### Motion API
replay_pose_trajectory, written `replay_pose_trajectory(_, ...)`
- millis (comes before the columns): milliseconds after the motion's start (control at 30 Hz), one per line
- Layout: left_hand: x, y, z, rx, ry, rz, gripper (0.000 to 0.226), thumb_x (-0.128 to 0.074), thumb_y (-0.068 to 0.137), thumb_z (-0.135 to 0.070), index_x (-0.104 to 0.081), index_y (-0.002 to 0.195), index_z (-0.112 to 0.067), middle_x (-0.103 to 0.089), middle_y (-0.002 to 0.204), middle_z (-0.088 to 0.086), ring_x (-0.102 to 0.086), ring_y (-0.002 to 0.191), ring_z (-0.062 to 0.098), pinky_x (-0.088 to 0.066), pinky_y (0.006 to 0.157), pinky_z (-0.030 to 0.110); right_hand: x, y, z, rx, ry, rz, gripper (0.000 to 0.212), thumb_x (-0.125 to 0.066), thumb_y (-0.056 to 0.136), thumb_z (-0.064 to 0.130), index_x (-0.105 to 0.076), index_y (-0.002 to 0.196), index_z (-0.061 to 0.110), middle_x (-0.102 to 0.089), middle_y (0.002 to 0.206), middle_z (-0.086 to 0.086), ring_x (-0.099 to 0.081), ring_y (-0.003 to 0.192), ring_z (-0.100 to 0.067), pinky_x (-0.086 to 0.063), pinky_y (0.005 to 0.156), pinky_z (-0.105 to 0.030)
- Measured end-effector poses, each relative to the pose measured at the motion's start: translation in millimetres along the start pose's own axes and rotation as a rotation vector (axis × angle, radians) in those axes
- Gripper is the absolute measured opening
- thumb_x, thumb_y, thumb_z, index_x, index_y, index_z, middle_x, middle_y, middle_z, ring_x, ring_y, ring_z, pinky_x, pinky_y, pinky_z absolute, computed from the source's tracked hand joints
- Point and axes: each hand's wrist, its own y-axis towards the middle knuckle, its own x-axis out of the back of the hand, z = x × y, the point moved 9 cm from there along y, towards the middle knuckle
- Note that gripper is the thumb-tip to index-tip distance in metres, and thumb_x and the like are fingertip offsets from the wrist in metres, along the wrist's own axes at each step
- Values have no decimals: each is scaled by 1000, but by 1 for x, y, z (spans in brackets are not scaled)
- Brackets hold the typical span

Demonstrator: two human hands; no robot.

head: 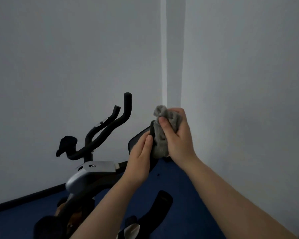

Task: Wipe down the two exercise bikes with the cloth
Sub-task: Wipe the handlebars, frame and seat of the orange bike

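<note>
My right hand (178,135) is closed around a bunched grey cloth (160,135) and presses it against the upper right edge of a black console screen (136,139). My left hand (139,159) grips the same screen from the front, thumb along its edge. The far exercise bike has black curved handlebars (110,126) and a silver frame block (91,171) left of my hands. Part of the near bike shows at the bottom: a black handlebar end (164,202) and a dark grip (47,226).
Grey walls meet in a corner (164,66) straight ahead. A dark baseboard (28,197) runs along the left wall above blue floor (173,180). The right wall stands close to my right arm.
</note>
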Motion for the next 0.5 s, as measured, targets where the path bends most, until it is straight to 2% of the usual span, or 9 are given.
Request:
replay_pose_trajectory(100, -1, -1, -1, 2, -10, 5, 39, -40, 95, -48, -64, 119, -29, -70, 112, -5, -64, 109, 13, -50, 85, 17, -1, -29, -26, -88, 39, -1, 11, -59, 95, 29, -50, 102, 26, -64, 90, 17, -64, 88, -5, -50, 77, -17)
replay_pose_trajectory(200, 1, -1, 0, 5, -1, -16, 41, -39, 95, -50, -63, 120, -27, -70, 110, -7, -64, 107, 10, -50, 83, 17, 6, -41, -39, -154, 29, 72, 8, -58, 95, 26, -51, 99, 25, -64, 87, 14, -64, 86, -8, -51, 74, -20)
replay_pose_trajectory(300, -1, 0, 0, -1, -4, -12, 39, -37, 100, -44, -62, 121, -23, -70, 112, -4, -64, 111, 16, -52, 87, 22, 12, -15, -17, -77, -2, 11, 9, -59, 95, 28, -52, 98, 24, -64, 86, 16, -63, 82, -2, -50, 72, -14)
replay_pose_trajectory(367, 0, 0, 0, -6, 6, -26, 37, -36, 101, -39, -62, 120, -23, -69, 112, -4, -64, 110, 14, -51, 88, 22, 5, -8, -5, -22, 19, -38, 11, -59, 94, 30, -51, 99, 25, -63, 86, 20, -63, 81, 1, -48, 72, -12)
replay_pose_trajectory(500, 0, -1, 2, 6, 42, -29, 36, -37, 101, -43, -61, 122, -26, -69, 112, -6, -64, 109, 10, -51, 88, 20, -1, -41, -30, -102, 45, -26, 13, -58, 92, 34, -49, 100, 29, -63, 90, 20, -63, 88, -4, -51, 77, -19)
